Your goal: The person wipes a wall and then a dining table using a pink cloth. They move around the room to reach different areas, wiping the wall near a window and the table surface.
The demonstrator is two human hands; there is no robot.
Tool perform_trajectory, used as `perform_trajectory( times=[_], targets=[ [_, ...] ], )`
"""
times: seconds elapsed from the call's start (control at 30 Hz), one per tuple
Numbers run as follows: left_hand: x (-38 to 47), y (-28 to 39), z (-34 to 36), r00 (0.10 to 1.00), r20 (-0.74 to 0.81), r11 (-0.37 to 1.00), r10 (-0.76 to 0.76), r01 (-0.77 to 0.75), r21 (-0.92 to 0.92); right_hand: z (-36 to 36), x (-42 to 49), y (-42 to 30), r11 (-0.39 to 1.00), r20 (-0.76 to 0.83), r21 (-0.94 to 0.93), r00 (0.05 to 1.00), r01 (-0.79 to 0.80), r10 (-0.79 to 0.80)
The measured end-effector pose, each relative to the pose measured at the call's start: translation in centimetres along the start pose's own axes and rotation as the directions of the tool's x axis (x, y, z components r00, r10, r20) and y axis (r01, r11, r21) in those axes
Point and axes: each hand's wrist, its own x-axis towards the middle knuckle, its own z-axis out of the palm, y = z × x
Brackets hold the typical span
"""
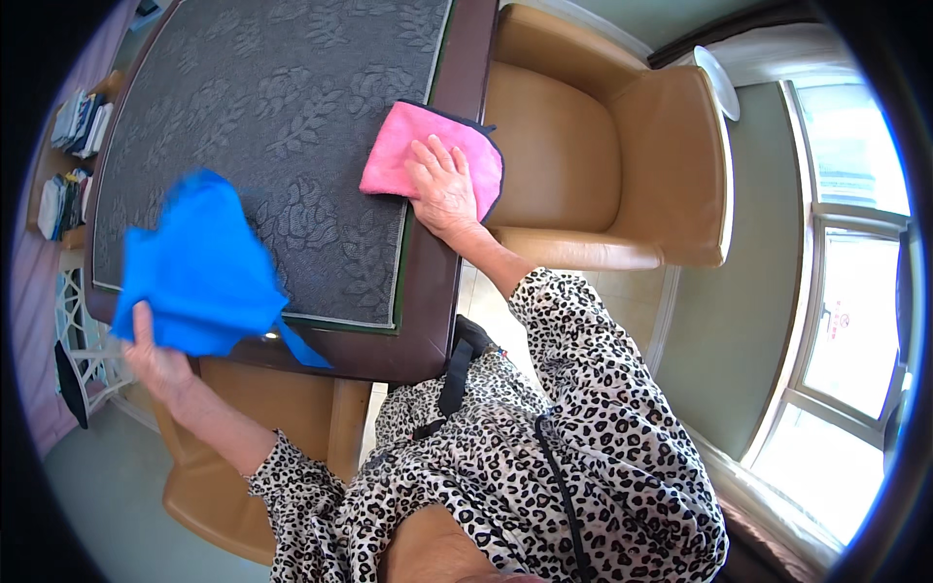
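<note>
In my left hand (157, 368), thumb on top, is a limp blue fabric piece (204, 273), partly blurred. A narrow blue strip dangles from its right corner over the table edge; I cannot tell if it is a bag. My right hand (441, 182) lies flat, fingers slightly apart, on a pink plush cloth (390, 157) with dark edging and a small loop. That cloth spans the rim of the table (430, 291) and overlaps the dark grey floral-patterned table cover (306, 138).
A tan leather armchair (561, 146) stands against the table's right side, and another tan chair (270, 408) is below its near edge. Folded textiles (76, 124) sit on shelving at far left, above a white lattice rack (95, 357). A window (849, 313) is at right.
</note>
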Motion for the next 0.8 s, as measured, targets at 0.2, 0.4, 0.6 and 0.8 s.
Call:
perform_trajectory(
  times=[0.2,0.4,0.6,0.8],
  targets=[
    [2.2,-2.0,-2.8,0.983,0.074,0.809,0.170,-0.183,0.559,-1.2,0.0,-0.7,0.999,0.012,-0.044,1.000,0.007,-0.007],
    [-0.1,0.2,-7.4,0.986,-0.043,0.969,0.159,-0.147,0.199,-2.0,-0.8,-1.9,0.995,0.043,-0.098,0.999,0.007,-0.003],
    [-4.2,1.2,-17.6,0.917,-0.367,0.979,0.158,-0.097,0.182,-2.8,-2.2,-2.3,0.985,0.017,-0.166,0.999,0.053,-0.051],
    [-8.2,-0.8,-23.6,0.810,-0.579,0.949,0.093,0.105,0.298,-3.7,-5.1,1.1,0.987,-0.018,-0.154,0.998,0.048,-0.052]
  ],
)
